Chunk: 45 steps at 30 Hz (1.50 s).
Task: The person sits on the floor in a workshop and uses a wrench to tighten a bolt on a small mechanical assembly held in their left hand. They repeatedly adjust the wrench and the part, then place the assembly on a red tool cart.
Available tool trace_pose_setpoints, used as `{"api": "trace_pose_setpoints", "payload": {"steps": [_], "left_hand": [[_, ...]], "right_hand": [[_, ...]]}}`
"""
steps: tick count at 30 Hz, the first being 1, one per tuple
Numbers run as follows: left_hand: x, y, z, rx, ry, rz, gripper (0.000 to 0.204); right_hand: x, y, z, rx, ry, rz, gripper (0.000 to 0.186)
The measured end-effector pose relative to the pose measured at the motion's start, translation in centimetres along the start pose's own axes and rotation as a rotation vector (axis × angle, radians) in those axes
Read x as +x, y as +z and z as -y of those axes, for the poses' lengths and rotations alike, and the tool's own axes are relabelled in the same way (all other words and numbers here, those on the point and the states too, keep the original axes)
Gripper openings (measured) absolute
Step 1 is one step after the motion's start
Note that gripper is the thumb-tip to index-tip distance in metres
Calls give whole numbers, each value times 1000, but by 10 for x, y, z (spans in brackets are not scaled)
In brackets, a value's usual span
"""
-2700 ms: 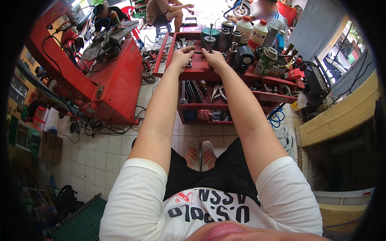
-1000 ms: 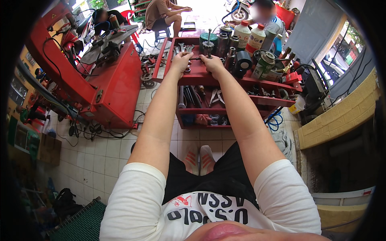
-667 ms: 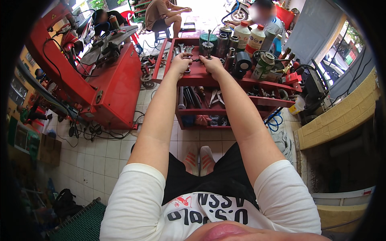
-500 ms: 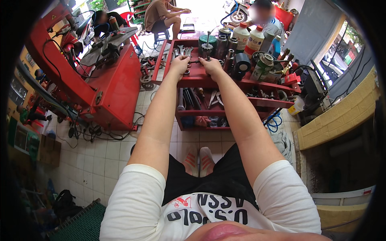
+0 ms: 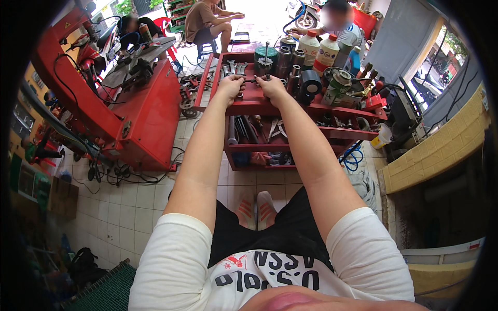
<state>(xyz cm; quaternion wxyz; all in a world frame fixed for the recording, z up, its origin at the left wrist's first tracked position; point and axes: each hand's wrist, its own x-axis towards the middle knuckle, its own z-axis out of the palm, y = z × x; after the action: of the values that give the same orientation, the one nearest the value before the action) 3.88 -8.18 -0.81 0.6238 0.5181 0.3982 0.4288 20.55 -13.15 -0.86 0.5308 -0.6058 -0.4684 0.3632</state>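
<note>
Both arms reach forward over the top tray of a red tool cart (image 5: 254,108). Between my hands runs a short, dark metal rod (image 5: 250,81), its exact kind too small to make out. My left hand (image 5: 231,88) is closed on its left end, and my right hand (image 5: 272,88) pinches the right end. Just beyond the left fingers lie several wrenches (image 5: 236,67). Past the right hand stand a dark green tin (image 5: 263,54) and dark metal cylinders (image 5: 284,61). A black cylinder (image 5: 309,84) sits to the right of that hand.
White bottles with red caps (image 5: 327,53), a green-and-white can (image 5: 338,85) and brushes fill the cart's right side. Tools lie on its lower shelf (image 5: 259,146). A large red machine (image 5: 142,114) stands left, cables on the floor. Two people (image 5: 207,23) (image 5: 342,31) are beyond the cart.
My hands stay at nearly the same place, still closed on the rod. The view shifts very slightly, and the cart appears a little lower and farther left.
</note>
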Motion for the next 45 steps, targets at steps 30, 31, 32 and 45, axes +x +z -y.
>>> {"api": "trace_pose_setpoints", "payload": {"steps": [30,31,32,45], "left_hand": [[-1,-4,-3,93,-109,76,27],[-1,-6,0,100,-75,80,29],[-1,-9,1,107,-41,82,30],[8,-15,10,170,-12,73,40]], "right_hand": [[-4,0,5,-11,-30,35,32],[-7,3,9,9,29,42,31],[-9,4,14,30,88,50,31],[-5,8,9,59,44,99,26]]}}
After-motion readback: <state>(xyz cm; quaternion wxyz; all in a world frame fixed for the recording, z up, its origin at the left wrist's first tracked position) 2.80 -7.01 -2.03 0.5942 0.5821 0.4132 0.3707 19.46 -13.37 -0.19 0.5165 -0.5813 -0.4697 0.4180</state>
